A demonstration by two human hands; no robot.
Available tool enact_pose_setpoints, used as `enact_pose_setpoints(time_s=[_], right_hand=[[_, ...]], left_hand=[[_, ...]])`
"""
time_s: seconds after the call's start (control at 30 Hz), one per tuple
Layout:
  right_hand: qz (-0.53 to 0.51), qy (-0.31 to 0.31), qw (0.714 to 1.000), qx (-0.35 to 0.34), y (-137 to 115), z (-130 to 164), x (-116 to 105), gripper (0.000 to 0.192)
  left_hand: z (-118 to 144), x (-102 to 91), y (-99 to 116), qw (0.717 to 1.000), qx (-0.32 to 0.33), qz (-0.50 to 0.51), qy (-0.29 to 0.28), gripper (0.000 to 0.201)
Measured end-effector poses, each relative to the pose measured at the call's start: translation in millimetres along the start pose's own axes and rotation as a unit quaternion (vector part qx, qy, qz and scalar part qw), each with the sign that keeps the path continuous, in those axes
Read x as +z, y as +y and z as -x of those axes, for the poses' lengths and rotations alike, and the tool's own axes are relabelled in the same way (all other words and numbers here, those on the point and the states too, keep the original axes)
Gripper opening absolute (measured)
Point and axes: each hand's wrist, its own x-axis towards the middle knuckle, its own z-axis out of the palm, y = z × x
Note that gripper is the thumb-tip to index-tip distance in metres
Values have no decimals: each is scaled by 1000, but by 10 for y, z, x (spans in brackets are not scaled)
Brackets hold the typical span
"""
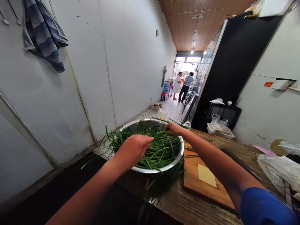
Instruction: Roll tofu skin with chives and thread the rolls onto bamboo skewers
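Observation:
A large metal basin (pixel 180 154) holds a heap of long green garlic chives (pixel 159 153), some hanging over its rim. Above the heap's left part is my left hand (pixel 135 147), fingers pressed together and turned towards the right. The back of the hand hides what those fingers hold, if anything. At the far right rim, my right hand (pixel 173 128) is closed on several chive strands that stick out at its sides. To the right of the basin lies a wooden cutting board (pixel 192 178) with a pale yellow square (pixel 207 175) on it, partly under my right forearm.
The basin stands on a worn wooden table (pixel 173 204). Dark strands hang below its front rim, blurred. Plastic bags (pixel 280 168) lie at the right edge. A white wall (pixel 131 62) runs along the left. Two people (pixel 186 85) stand far back near the doorway.

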Motion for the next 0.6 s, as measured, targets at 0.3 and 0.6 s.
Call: enact_pose_setpoints(time_s=[0.3,0.6], right_hand=[[-298,129,946,3,-187,279,-78,17],[-695,166,698,38,-235,393,522,29]], left_hand=[[-977,768,-542,963,-94,207,-143,21],[-897,813,-519,901,-108,373,-193,34]])
